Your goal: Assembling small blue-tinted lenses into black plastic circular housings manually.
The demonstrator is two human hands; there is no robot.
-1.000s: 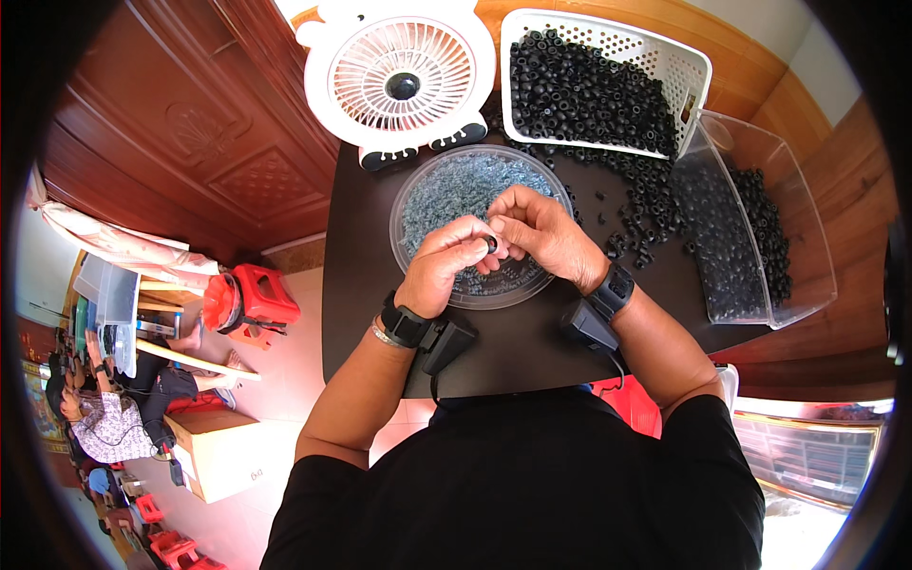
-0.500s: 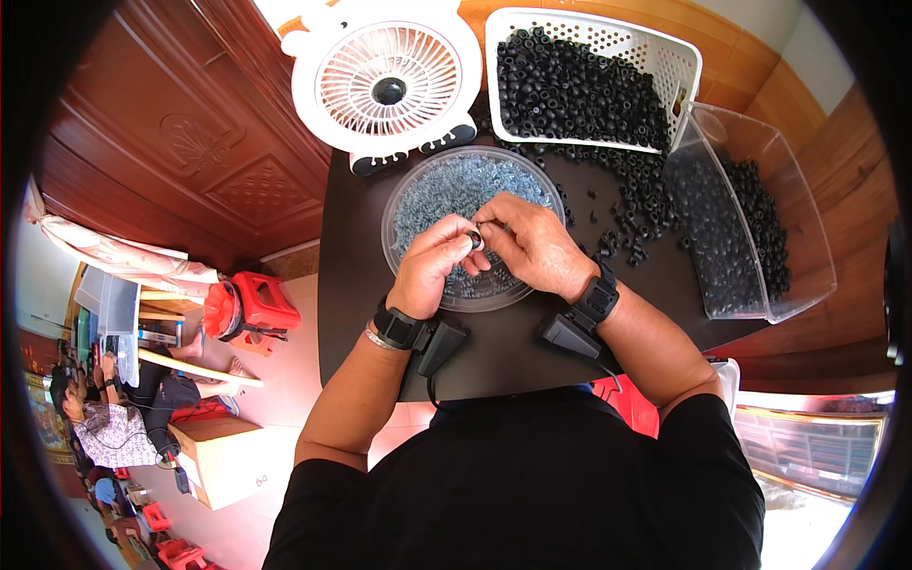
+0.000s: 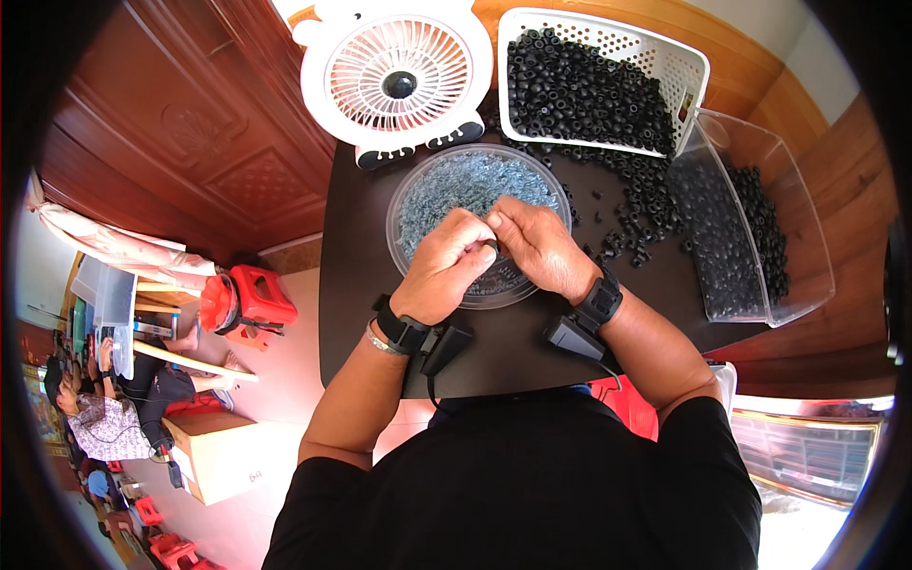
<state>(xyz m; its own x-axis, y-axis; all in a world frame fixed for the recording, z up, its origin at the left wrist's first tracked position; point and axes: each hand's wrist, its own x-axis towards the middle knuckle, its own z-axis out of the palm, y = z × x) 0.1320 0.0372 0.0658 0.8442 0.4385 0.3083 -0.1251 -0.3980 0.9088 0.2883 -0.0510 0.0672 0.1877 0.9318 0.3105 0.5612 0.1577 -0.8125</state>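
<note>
Black ring [image 3: 493,249], small and dark, sits right between the fingertips of both hands, held just above the near half of the round clear bowl [image 3: 408,185]. It is tiny here, a little rubbery-looking loop, and the fingers hide most of it, so its exact shape is hard to make out.

Containers first. That round bowl is filled with a bed of small grey-blue metal pieces [image 3: 465,185], too fine to tell apart. Behind it and to the right, a white slotted basket [image 3: 689,71] is heaped with black rings [image 3: 579,81] of the same kind. Farther right, a clear rectangular tub [image 3: 807,256] stands tilted against the table edge, and more black rings lie along its floor. Loose rings [image 3: 636,204] are scattered over the dark table [image 3: 351,313] between basket, tub and bowl.

Around all that, a white desk fan [image 3: 399,81] stands just behind the bowl, its grille facing the camera. Wooden panelling rises to the left of the table. Down on the floor to the left sit a red stool [image 3: 256,294] and a cardboard box [image 3: 223,456].

Now the hands. The left hand [image 3: 446,271] is curled, thumb and forefinger pressed together on the ring. The right hand [image 3: 537,247] meets it from the other side, fingertips also pinching at the same small piece. Both hands cover the near part of the bowl. Each wrist wears a black strap with a small black device hanging below it.
</note>
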